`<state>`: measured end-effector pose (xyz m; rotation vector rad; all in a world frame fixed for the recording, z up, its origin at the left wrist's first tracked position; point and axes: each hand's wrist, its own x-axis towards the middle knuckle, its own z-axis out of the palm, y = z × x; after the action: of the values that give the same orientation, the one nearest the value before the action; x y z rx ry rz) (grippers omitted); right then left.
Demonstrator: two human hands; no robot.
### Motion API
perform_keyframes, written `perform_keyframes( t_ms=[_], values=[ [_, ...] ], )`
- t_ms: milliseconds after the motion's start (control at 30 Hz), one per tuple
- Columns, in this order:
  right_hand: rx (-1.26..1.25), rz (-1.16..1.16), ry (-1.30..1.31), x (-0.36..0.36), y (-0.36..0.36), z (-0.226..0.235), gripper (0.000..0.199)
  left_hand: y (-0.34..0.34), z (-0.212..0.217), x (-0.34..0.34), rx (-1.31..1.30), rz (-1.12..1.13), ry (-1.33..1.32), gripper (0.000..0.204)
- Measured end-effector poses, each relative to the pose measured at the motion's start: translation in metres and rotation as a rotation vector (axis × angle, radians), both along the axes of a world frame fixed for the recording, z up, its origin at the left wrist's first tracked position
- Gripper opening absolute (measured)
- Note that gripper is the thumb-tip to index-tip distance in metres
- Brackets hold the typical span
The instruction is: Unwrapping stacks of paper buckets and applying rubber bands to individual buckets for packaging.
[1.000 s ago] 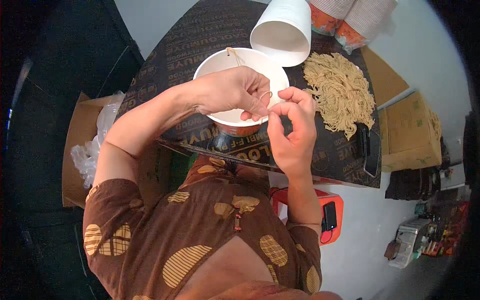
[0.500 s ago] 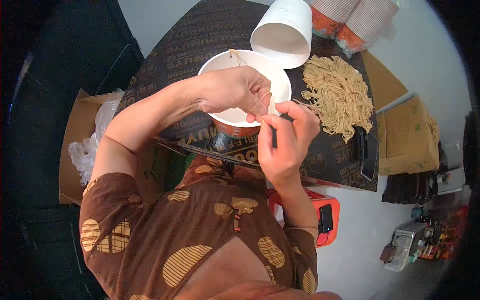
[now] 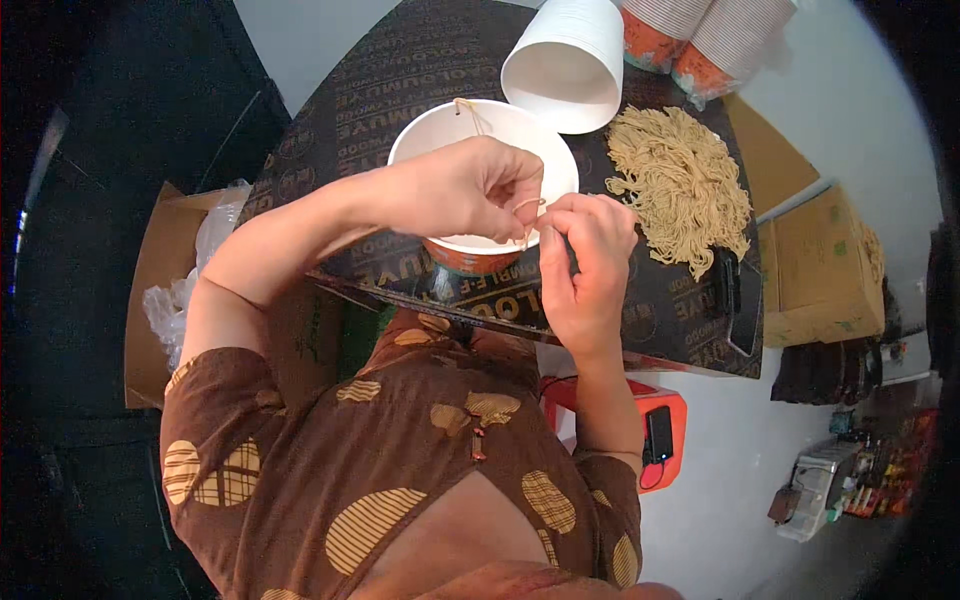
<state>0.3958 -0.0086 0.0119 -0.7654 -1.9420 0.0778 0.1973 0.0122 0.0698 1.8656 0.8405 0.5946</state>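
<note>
Thin tan string [image 3: 541, 201] stands in a small loop between our two hands, by the four-o'clock rim of a round paper bucket, white inside and orange-red outside [image 3: 425, 133]. Our left hand [image 3: 475, 190] reaches across the bucket, its fingers pinched together on the string; our right hand [image 3: 590, 250] meets it with bent fingers close against the string, though we cannot tell whether they are clamped on it. Another length of tan string hangs from a hole just past eleven o'clock in the bucket's wall. Taking the bucket as the dial's centre, we see a plain white bucket [image 3: 590, 30] on its side at one o'clock, nested orange-and-white paper tubs [image 3: 660, 35] at two, and a loose heap of tan strings [image 3: 680, 180] at three, all on the black, gold-lettered surface [image 3: 400, 60]. At eight o'clock, clear crumpled plastic [image 3: 170, 320] sits in an open brown cardboard box [image 3: 165, 250].
</note>
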Motion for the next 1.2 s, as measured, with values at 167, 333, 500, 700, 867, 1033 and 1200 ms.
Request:
perform_keyframes(
  t_ms=[167,333,500,700,867,1033,1200],
  values=[
    [-0.031,0.01,0.031,-0.001,-0.001,0.001,0.011,-0.021,0.008,0.009,0.361,0.118,0.203,0.014],
    [-0.086,-0.024,-0.031,-0.002,-0.003,0.006,0.009,-0.028,0.0,0.01,0.592,0.122,0.162,0.018],
    [-0.15,-0.015,-0.097,-0.001,-0.004,0.013,0.009,-0.026,-0.005,0.009,0.679,0.105,0.133,0.02],
    [-0.239,0.051,-0.08,0.001,-0.001,0.014,0.011,-0.027,-0.009,0.01,0.797,0.066,0.057,0.021],
    [-0.317,0.13,-0.002,0.005,0.003,0.008,0.009,-0.027,-0.01,0.01,0.811,0.079,0.008,0.021],
    [-0.29,0.143,0.056,0.002,0.006,0.005,0.009,-0.027,-0.009,0.01,0.769,0.117,-0.003,0.02],
    [-0.287,0.165,0.144,-0.003,0.007,-0.004,0.01,-0.026,-0.007,0.009,0.733,0.126,0.012,0.02]
  ],
)
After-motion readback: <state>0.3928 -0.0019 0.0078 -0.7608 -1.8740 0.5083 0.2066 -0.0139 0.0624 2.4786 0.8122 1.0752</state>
